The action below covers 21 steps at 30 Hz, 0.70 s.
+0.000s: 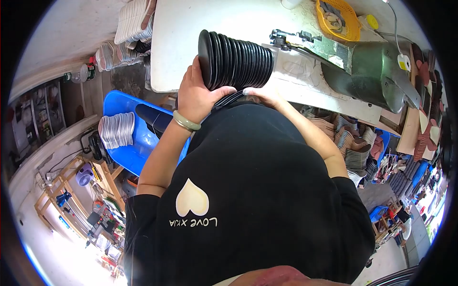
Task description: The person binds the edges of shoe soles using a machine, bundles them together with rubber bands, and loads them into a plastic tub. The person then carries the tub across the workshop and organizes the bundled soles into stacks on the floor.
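The left grip (199, 95) is closed around the left end of a stack of black pieces (241, 59), fingers over the outermost piece and thumb along the near side. The right grip (266, 95) is just beside it, thumb at the stack's near side; its other fingers are hidden, so how far it closes cannot be told. The stack lies just beyond both grips, in front of the white surface (176, 47); whether it rests there is unclear. A dark green machine (379, 78) stands right of the right grip, with a yellow basket (355, 32) farther beyond. Left of the left grip and nearer the body, a blue bin (145, 143) holds pale-edged pieces (117, 129).
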Motion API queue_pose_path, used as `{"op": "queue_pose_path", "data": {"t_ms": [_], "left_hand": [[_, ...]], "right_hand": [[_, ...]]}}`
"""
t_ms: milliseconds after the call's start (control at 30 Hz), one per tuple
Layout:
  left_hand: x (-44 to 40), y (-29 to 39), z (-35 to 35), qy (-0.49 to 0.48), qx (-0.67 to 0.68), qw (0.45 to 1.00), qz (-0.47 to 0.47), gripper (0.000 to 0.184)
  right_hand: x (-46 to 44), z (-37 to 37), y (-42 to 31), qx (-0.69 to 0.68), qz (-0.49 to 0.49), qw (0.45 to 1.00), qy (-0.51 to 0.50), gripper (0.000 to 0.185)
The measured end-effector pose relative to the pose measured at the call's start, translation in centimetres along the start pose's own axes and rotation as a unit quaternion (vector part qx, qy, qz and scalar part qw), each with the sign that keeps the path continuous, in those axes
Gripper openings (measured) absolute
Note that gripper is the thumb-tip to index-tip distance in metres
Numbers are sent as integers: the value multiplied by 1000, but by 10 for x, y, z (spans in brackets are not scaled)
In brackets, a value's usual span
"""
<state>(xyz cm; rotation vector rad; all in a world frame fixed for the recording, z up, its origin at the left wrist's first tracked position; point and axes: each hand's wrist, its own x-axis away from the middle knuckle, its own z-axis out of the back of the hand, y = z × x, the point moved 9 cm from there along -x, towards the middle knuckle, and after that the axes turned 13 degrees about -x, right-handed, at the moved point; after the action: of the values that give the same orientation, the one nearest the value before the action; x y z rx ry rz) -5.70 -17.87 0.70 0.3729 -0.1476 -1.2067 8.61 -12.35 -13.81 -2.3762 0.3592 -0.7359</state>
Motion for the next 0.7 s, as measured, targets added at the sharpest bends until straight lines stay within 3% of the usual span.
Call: {"op": "queue_pose_path", "data": {"t_ms": [67,233,300,333,400,467,533,600,633,667,700], "left_hand": [[-3,2,4,-11,-15,1000,7,101],[-9,0,6,-26,-53,998,17,102],[-14,-9,0,-66,-46,995,55,93],[-20,-14,-2,-65,-46,995,54,93],[-31,-43,-30,-174,121,968,137,78],[-45,-79,-66,-162,168,962,139,67],[-55,-92,-89,-193,242,936,169,64],[-56,-142,-157,-212,192,951,122,60],[-57,-152,-179,-220,138,962,82,57],[-53,-139,-175,-244,210,941,109,58],[-49,-139,-170,-228,185,946,138,60]], "right_hand": [[-5,1,-1,-52,70,996,-6,60],[-10,6,13,-69,40,997,9,64],[-13,4,10,-60,37,997,11,66],[-16,8,5,26,26,998,44,67],[-22,5,-23,184,140,971,68,77],[-41,15,-26,201,135,967,74,87],[-48,15,-37,224,74,965,111,93],[-76,44,-20,286,40,950,120,100],[-81,52,-9,299,-29,947,117,98],[-83,58,2,310,-98,939,113,96],[-85,55,-2,321,-67,938,113,101]]}}
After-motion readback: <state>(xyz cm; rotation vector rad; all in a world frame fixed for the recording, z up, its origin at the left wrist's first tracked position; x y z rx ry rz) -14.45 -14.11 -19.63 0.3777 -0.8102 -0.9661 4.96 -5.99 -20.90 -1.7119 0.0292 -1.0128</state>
